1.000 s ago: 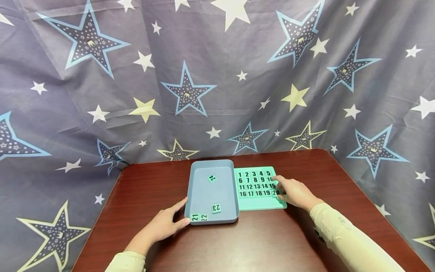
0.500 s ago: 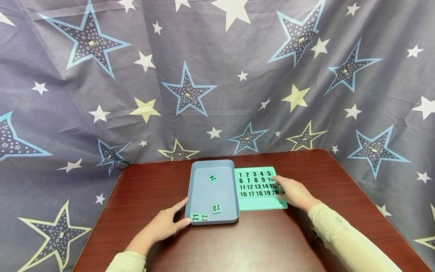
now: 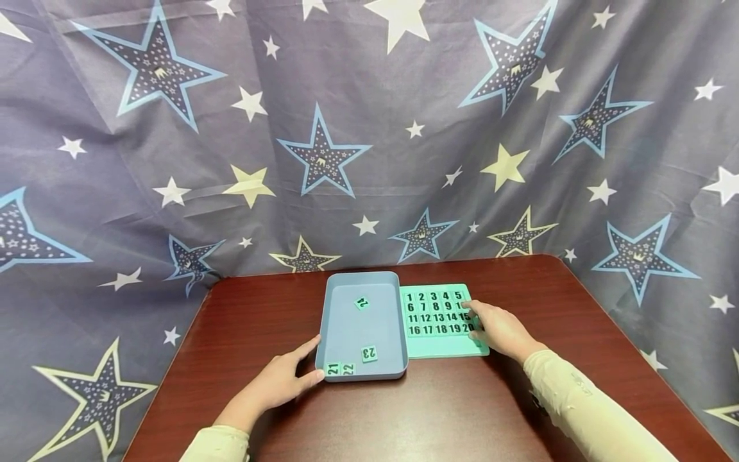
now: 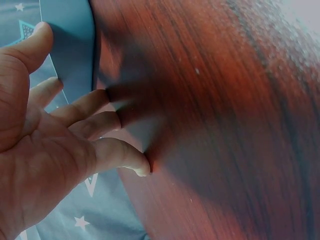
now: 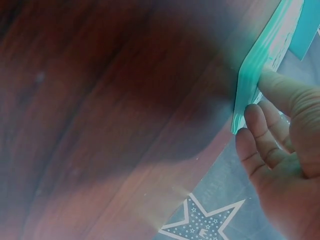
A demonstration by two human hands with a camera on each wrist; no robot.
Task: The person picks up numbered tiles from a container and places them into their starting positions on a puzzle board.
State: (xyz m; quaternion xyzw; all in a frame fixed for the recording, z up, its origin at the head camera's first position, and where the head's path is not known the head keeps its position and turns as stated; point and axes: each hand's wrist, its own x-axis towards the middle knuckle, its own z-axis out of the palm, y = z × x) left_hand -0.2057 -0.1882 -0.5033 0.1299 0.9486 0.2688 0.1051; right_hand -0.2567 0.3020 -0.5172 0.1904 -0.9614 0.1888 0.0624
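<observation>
A green number board (image 3: 444, 348) lies on the table with rows of tiles running from 1 to 20. My right hand (image 3: 503, 328) is at its right side, the thumb touching the board by tile 20 (image 3: 466, 328) and partly covering it. In the right wrist view the fingers (image 5: 248, 150) lie along the board's edge, loosely bent. A grey-blue tray (image 3: 355, 328) stands left of the board, holding tile 21 (image 3: 332, 369), tile 22 (image 3: 348, 369), tile 23 (image 3: 369, 353) and tile 24 (image 3: 362, 303). My left hand (image 3: 280, 380), fingers spread, touches the tray's left side.
The brown wooden table (image 3: 260, 308) carries the tray and board side by side. Behind it hangs a grey curtain (image 3: 369, 192) printed with stars. The board's lower strip is plain green, without numbers.
Tile 20, earlier slightly out of line beneath my right thumb, now sits level beside 19 in the row. The left hand and tray stay as they were.
</observation>
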